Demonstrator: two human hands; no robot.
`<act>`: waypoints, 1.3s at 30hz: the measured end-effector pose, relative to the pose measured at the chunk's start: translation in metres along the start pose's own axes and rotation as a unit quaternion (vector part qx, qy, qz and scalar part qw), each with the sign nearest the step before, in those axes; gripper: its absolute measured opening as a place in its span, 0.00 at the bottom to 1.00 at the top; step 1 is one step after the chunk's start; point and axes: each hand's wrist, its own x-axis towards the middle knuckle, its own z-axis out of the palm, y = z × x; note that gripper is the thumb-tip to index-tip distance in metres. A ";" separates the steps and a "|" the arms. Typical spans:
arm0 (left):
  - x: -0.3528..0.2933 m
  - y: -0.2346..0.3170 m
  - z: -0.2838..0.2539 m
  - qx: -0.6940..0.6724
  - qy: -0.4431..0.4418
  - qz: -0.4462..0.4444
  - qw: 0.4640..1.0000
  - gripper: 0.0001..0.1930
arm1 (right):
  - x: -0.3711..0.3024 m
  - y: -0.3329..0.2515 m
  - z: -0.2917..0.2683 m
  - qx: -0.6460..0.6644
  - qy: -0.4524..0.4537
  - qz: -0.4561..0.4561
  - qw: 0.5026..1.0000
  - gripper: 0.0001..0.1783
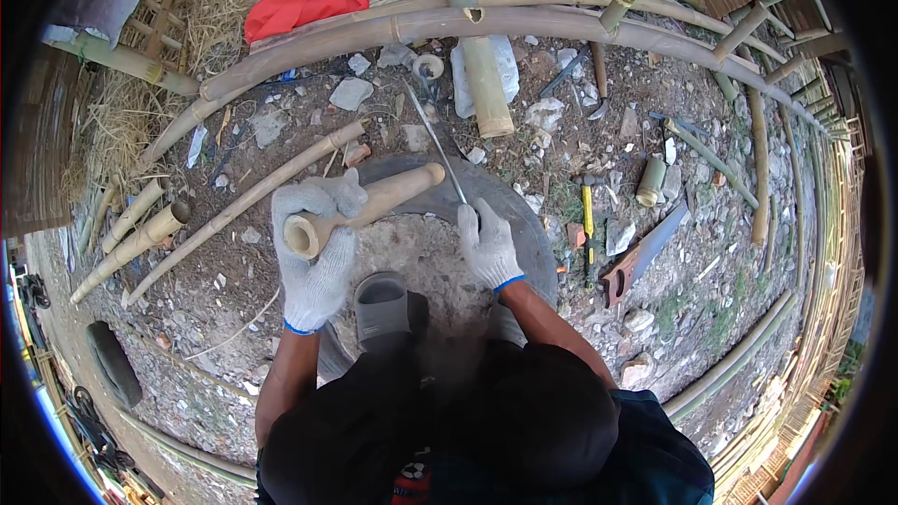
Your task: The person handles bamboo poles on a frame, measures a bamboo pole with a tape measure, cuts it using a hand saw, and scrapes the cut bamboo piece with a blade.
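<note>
In my left hand (318, 248), gloved in white knit, is a short bamboo tube (391, 196). The fingers wrap round its near end, where the hollow opening faces up toward me, and the far end points away to the right. My right hand (489, 245), in a matching glove with a blue cuff, is closed on a long thin metal tool (434, 138). The tool slants away to the upper left, passing close to the tube's far end; I cannot tell whether they touch. Whether it is a blade seen edge-on or a rod is unclear, and its grip is hidden in the glove.
A dark tyre (528, 224) lies round my feet. Right of it are a yellow-handled hammer (588, 224), a handsaw (645, 254) and a bamboo offcut (651, 181). Long bamboo poles (524, 22) cross the far side, with a red bag (297, 11) behind. Stones litter the ground.
</note>
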 end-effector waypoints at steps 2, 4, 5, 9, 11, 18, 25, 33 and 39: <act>0.004 -0.004 -0.004 0.011 -0.011 -0.009 1.000 0.16 | -0.001 0.020 0.007 -0.008 0.008 0.025 1.000 0.21; 0.004 -0.011 -0.007 -0.023 -0.004 0.003 1.000 0.16 | 0.005 0.055 0.020 0.012 -0.024 0.118 0.993 0.25; -0.002 -0.010 -0.003 -0.031 -0.002 -0.008 0.999 0.16 | -0.002 0.047 0.009 0.003 -0.026 0.127 0.991 0.25; 0.004 -0.001 -0.005 0.000 0.020 -0.046 0.999 0.15 | 0.006 -0.011 -0.009 0.171 -0.045 0.137 0.975 0.26; 0.007 -0.009 -0.003 0.004 -0.013 -0.024 1.000 0.14 | 0.007 0.019 0.004 0.025 -0.035 0.062 0.997 0.27; 0.004 -0.010 -0.006 -0.032 0.010 -0.027 0.999 0.13 | -0.002 0.003 0.003 0.082 -0.062 0.111 0.989 0.29; 0.006 -0.026 -0.012 -0.029 -0.011 -0.021 0.999 0.13 | 0.004 0.038 0.013 -0.013 -0.038 0.064 0.997 0.28; 0.000 -0.015 -0.017 -0.037 0.008 -0.036 0.999 0.12 | 0.000 0.000 -0.006 0.134 -0.064 0.091 0.985 0.33; 0.001 -0.011 -0.007 -0.105 -0.037 -0.043 0.993 0.14 | -0.001 0.037 0.003 0.080 -0.088 0.160 0.980 0.33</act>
